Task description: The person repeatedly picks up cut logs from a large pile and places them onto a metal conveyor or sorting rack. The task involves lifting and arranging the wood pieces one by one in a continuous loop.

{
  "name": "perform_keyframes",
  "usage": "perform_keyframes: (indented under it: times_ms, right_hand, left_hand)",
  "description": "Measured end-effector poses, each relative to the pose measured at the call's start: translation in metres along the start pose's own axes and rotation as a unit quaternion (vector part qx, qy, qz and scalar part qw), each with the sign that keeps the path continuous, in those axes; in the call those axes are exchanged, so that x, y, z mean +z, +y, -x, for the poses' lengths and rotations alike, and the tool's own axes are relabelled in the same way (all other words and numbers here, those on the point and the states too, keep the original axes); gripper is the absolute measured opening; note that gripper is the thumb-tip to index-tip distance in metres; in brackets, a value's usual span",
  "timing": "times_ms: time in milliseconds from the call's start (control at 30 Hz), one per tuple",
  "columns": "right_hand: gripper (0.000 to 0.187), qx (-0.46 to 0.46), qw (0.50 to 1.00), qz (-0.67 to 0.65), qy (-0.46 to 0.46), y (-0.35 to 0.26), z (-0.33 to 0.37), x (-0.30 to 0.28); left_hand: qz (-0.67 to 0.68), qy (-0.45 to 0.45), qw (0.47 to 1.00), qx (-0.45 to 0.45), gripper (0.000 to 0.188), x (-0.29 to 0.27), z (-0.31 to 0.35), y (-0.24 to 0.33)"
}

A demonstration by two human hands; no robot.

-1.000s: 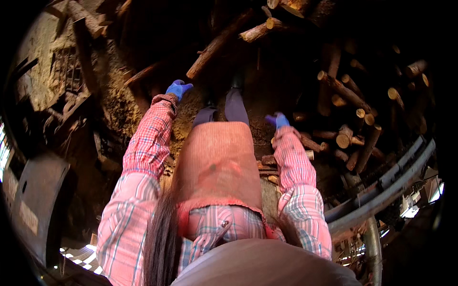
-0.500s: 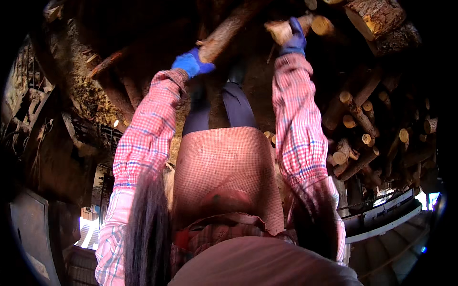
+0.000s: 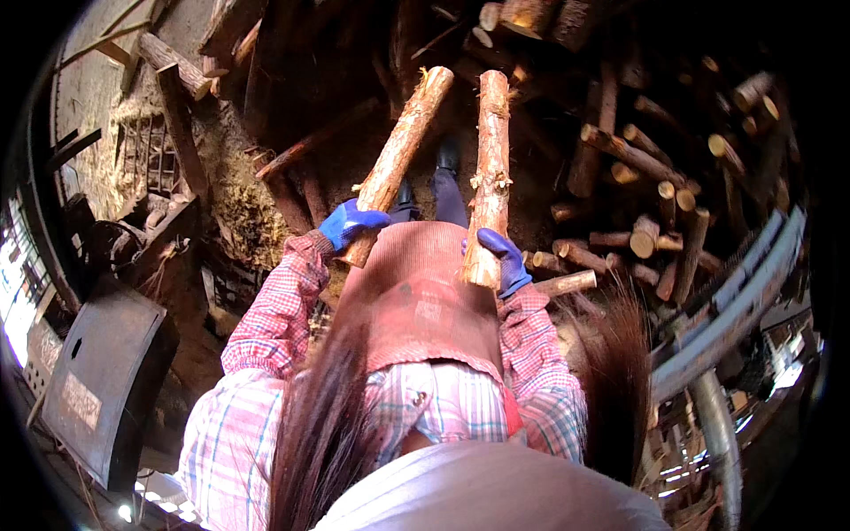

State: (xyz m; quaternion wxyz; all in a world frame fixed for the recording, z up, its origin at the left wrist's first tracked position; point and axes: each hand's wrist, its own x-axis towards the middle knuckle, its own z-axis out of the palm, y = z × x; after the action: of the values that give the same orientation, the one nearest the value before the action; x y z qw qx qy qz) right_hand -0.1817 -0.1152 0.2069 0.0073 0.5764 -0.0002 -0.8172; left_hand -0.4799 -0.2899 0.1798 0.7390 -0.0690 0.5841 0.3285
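Note:
My left hand [image 3: 352,228], in a blue glove, grips the near end of a peeled-looking brown log [image 3: 403,146], which slants away and to the right. In my right hand [image 3: 503,258], also gloved in blue, is the near end of a second log [image 3: 490,168] with knotty stubs along it. Both logs are held up in front of my red apron [image 3: 416,292], their far ends close together but apart. The left fingers wrap around their log; the right thumb lies over the top of the other, and the remaining right fingers are mostly hidden.
Many cut logs [image 3: 645,237] lie heaped on the right, with larger pieces [image 3: 529,16] at the far side. A grey metal panel [image 3: 102,380] stands at the near left. Curved metal rails [image 3: 735,305] and a pipe [image 3: 715,442] are at the near right.
Both hands have come back toward my body, lifting the two logs off the far area. The logs now show at full length, and the view has shifted.

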Motion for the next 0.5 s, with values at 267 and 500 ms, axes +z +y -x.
perform_keyframes:
  times_ms: [267, 500]
  right_hand:
    - [0.052, -0.285, 0.956, -0.063, -0.033, 0.05, 0.164, -0.016]
    - [0.054, -0.659, 0.717, -0.222, -0.036, 0.021, 0.265, -0.022]
  left_hand:
    - [-0.041, -0.05, 0.997, 0.051, 0.042, 0.063, 0.077, 0.013]
    - [-0.148, -0.039, 0.985, 0.075, 0.028, 0.075, 0.119, 0.031]
